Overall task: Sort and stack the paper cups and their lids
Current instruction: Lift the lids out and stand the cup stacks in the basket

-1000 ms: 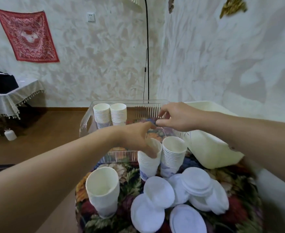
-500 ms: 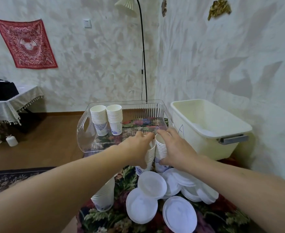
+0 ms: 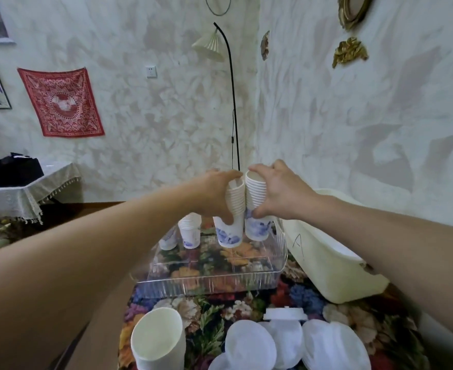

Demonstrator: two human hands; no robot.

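You hold two stacks of paper cups side by side, raised above the far right part of the clear plastic tray [image 3: 214, 283]. Your left hand [image 3: 214, 194] has its fingers curled around the left stack [image 3: 232, 217], thumb low on the cup wall and fingers over the rim. Your right hand [image 3: 278, 194] grips the right stack [image 3: 254, 209] the same way, thumb beneath the nested rims and fingers arched over the top. The two stacks touch or nearly touch; both bottom cups carry a blue floral print.

Inside the tray, at its far left, stand two more cup stacks [image 3: 190, 231], partly hidden behind your left forearm. The tray sits on a desk covered with a floral cloth [image 3: 294, 295]. Just right of the tray stands a cream plastic bin [image 3: 324, 265] with a letter A marked on its side.

Nearer to you, a taller plain white cup stack [image 3: 157, 340] stands at the desk's left edge. To its right lie loose white lids [image 3: 249, 343], overlapping one another, with a small stack of lids [image 3: 284, 315] behind them.

Farther back, a black floor lamp [image 3: 230, 102] rises in the corner, a red patterned cloth [image 3: 61, 102] hangs on the wall, and a side table with a fringed cover [image 3: 28, 193] stands at left.
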